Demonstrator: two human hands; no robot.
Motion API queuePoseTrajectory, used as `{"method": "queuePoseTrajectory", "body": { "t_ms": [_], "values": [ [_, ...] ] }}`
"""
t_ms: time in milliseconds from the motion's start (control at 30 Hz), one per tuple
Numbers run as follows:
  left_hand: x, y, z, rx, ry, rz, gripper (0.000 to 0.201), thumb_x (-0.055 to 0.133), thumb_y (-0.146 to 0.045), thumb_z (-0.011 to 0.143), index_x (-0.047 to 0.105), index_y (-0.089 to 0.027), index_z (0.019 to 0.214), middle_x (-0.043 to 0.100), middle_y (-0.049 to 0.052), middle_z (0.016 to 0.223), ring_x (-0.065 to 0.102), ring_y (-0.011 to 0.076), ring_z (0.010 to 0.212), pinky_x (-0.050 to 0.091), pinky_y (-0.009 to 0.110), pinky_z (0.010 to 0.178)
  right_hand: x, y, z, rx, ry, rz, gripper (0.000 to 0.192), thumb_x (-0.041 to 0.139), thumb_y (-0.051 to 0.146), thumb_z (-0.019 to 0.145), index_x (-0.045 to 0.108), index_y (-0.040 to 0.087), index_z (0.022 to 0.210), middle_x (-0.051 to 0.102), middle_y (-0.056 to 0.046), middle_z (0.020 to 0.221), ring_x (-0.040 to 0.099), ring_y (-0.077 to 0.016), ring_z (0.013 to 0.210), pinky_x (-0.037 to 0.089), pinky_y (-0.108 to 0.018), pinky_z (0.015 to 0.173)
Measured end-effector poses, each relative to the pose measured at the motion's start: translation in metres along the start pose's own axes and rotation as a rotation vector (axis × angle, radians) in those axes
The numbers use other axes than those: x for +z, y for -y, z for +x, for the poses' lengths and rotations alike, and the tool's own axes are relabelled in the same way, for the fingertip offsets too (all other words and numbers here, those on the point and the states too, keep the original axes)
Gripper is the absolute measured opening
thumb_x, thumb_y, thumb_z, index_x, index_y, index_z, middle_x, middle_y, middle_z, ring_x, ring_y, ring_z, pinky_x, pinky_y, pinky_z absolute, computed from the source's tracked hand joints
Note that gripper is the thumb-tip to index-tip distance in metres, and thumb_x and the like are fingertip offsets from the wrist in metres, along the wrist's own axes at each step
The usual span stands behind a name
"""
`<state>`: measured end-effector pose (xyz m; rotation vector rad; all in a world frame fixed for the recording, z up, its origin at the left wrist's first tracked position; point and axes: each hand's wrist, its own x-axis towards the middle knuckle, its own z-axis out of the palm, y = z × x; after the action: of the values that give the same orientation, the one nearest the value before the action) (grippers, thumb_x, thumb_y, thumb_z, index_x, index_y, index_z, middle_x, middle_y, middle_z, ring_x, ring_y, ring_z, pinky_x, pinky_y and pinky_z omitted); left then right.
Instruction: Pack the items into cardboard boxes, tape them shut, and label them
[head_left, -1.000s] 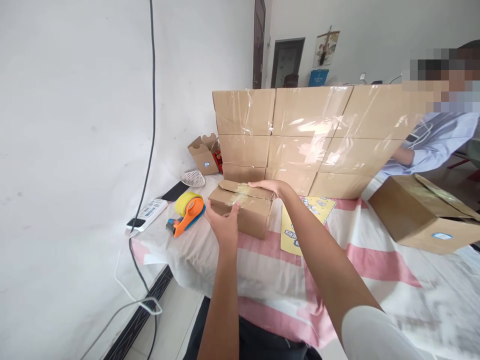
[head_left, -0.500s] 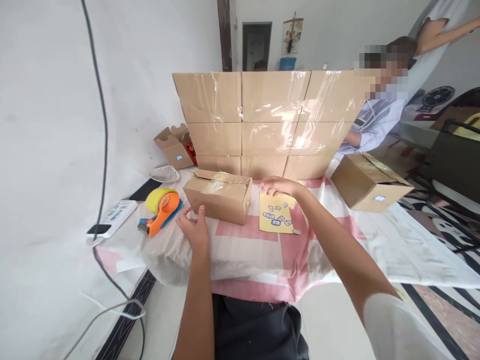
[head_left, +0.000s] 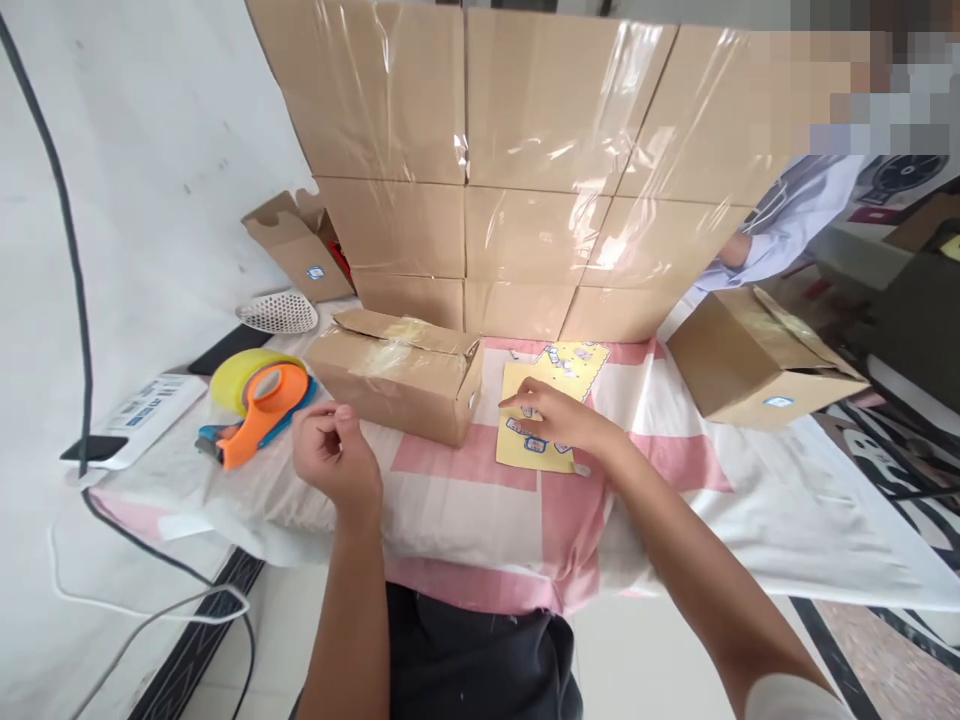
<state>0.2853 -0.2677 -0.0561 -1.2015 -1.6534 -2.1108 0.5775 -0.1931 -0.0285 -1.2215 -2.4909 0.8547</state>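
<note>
1. At the left end of your tabletop (head_left: 757,535), a white box-like item with a printed label (head_left: 146,420) lies beside the wall. The tape dispenser (head_left: 259,412), orange and blue with yellow tape, is nearer you, and a perforated white oval item (head_left: 277,313) lies behind it.
2. Your left hand (head_left: 337,455) is near the front edge, just right of the dispenser, with its fingers curled into a loose fist. Nothing shows inside it.
3. The taped carton (head_left: 409,400) is just beyond that hand, its long axis running roughly left to right. Behind it, toward the back edge, stands the stack of cartons (head_left: 536,235), showing 3 rows of 3.
4. The yellow sheet (head_left: 514,455) lies flat to the right of that carton, its long axis apparently running front to back. Your right hand (head_left: 559,415) is directly above it and by far the nearer of your 2 hands; its fingers are spread. You have blue-edged labels (head_left: 535,445) right under and in front of those fingers; whether they touch, I cannot tell.
5. Toward the right edge, well apart from both your hands, sits another carton (head_left: 787,385); a co-worker's sleeve (head_left: 802,215) shows behind it.
</note>
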Motion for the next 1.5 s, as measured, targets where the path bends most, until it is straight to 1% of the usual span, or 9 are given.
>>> {"method": "queuePoseTrajectory", "body": {
  "t_ms": [200,367,500,633,767,933,1167,1333,1500],
  "values": [
    [0.01,-0.03,-0.01,0.095,-0.138,-0.121,0.041,0.062,-0.036,0.094,0.049,-0.02,0.058,0.049,-0.001,0.059,0.054,0.0166,0.063,0.043,0.033,0.064,-0.007,0.007,-0.024,0.157,0.033,-0.046,0.015,0.06,0.028,0.092,0.071,0.021,0.098,0.062,-0.008,0.103,0.057,-0.0179,0.076,0.039,-0.032,0.067],
    [0.018,-0.049,-0.03,0.322,0.091,-0.293,0.045,0.065,-0.036,0.095,0.05,-0.017,0.057,0.055,-0.001,0.058,0.05,0.0106,0.051,0.037,0.026,0.05,-0.007,0.029,-0.031,0.474,0.189,-0.29,0.035,0.06,0.04,0.089,0.042,0.02,0.067,0.054,-0.002,0.069,0.043,-0.0142,0.058,0.025,-0.031,0.056],
    [0.024,-0.056,-0.044,0.404,0.24,-0.32,0.037,0.064,-0.026,0.095,0.048,-0.016,0.063,0.062,0.0,0.066,0.052,0.0089,0.056,0.039,0.024,0.053,0.0,0.038,-0.03,0.369,0.205,-0.317,0.032,0.051,0.026,0.093,0.034,0.02,0.066,0.048,0.0,0.063,0.035,-0.0125,0.055,0.021,-0.032,0.054],
    [0.026,-0.057,-0.047,0.407,0.438,-0.371,0.031,0.066,-0.017,0.091,0.048,-0.017,0.066,0.062,0.001,0.068,0.052,0.0094,0.058,0.039,0.023,0.053,-0.006,0.04,-0.031,0.256,0.116,-0.118,0.027,0.049,0.021,0.098,0.042,0.02,0.072,0.053,0.002,0.066,0.041,-0.0115,0.058,0.025,-0.029,0.056],
    [0.027,-0.06,-0.046,0.304,0.676,-0.36,0.025,0.067,-0.008,0.088,0.052,-0.018,0.071,0.058,-0.002,0.062,0.048,0.0076,0.054,0.036,0.02,0.051,-0.007,0.041,-0.032,0.046,-0.025,0.143,0.014,0.051,0.016,0.098,0.059,0.019,0.087,0.064,0.001,0.078,0.052,-0.0108,0.065,0.035,-0.025,0.061],
    [0.029,-0.066,-0.051,0.113,0.899,-0.197,0.001,0.068,-0.016,0.091,0.068,-0.017,0.092,0.053,-0.007,0.057,0.045,0.0056,0.05,0.039,0.017,0.052,0.0,0.046,-0.034,-0.16,-0.18,0.305,0.014,0.054,0.014,0.098,0.066,0.019,0.096,0.068,0.0,0.088,0.058,-0.0092,0.072,0.042,-0.022,0.065],
    [0.028,-0.068,-0.05,-0.027,1.014,-0.255,0.013,0.058,-0.02,0.099,0.069,-0.018,0.093,0.069,-0.001,0.075,0.057,0.008,0.063,0.042,0.02,0.058,-0.005,0.052,-0.039,-0.097,-0.146,0.508,0.015,0.056,0.023,0.1,0.068,0.016,0.093,0.06,0.001,0.074,0.049,-0.0088,0.064,0.036,-0.023,0.056],
    [0.025,-0.071,-0.05,-0.046,1.027,-0.262,0.015,0.056,-0.02,0.1,0.067,-0.019,0.091,0.067,-0.002,0.074,0.054,0.0077,0.061,0.04,0.021,0.055,-0.007,0.054,-0.041,-0.104,-0.025,0.721,0.019,0.057,0.024,0.099,0.067,0.014,0.086,0.057,0.001,0.069,0.05,-0.009,0.062,0.039,-0.023,0.057],
    [0.026,-0.071,-0.05,0.017,0.966,-0.27,0.011,0.059,-0.016,0.097,0.066,-0.019,0.089,0.06,-0.004,0.067,0.048,0.0068,0.056,0.038,0.021,0.053,-0.003,0.054,-0.04,-0.08,-0.087,0.751,0.017,0.066,0.023,0.094,0.064,0.014,0.079,0.05,0.004,0.063,0.041,-0.0067,0.056,0.03,-0.022,0.051]
  ]
}}
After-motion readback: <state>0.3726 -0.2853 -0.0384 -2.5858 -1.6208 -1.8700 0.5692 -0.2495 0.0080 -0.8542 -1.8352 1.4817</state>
